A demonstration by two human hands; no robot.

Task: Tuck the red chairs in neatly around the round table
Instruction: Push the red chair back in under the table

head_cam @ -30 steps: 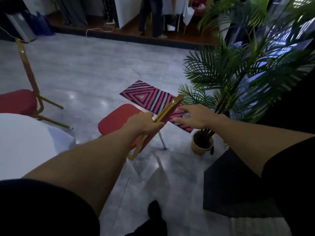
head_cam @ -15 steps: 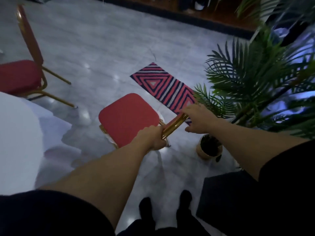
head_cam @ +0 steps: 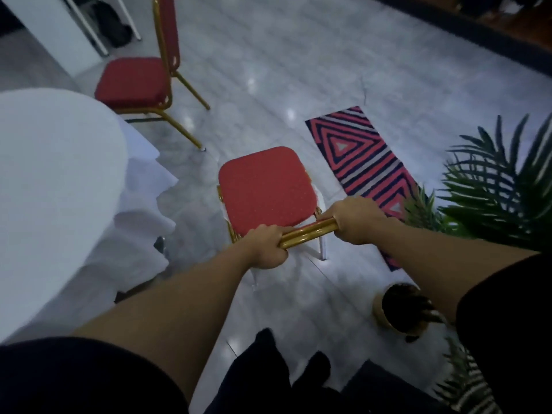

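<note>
A red-seated chair (head_cam: pixel 264 188) with a gold frame stands on the grey floor right of the round table (head_cam: pixel 44 180), a gap of floor between them. I see it from above, and its gold top rail (head_cam: pixel 307 232) lies across the lower edge of the seat. My left hand (head_cam: pixel 267 246) is closed around the left end of that rail. My right hand (head_cam: pixel 357 219) grips its right end. A second red chair (head_cam: pixel 134 80) stands farther back, its seat edge close to the table's white cloth.
A striped pink and navy mat (head_cam: pixel 363 158) lies on the floor right of the held chair. A potted palm (head_cam: pixel 400 307) stands at the right, its fronds (head_cam: pixel 493 189) reaching over the mat. My dark shoes (head_cam: pixel 286 369) are below. A dark raised ledge (head_cam: pixel 478 40) runs across the back.
Both hands have closed fully on the chair's top rail. The view has swung down and left, so the chair sits more upright below me and more of the table and second chair show.
</note>
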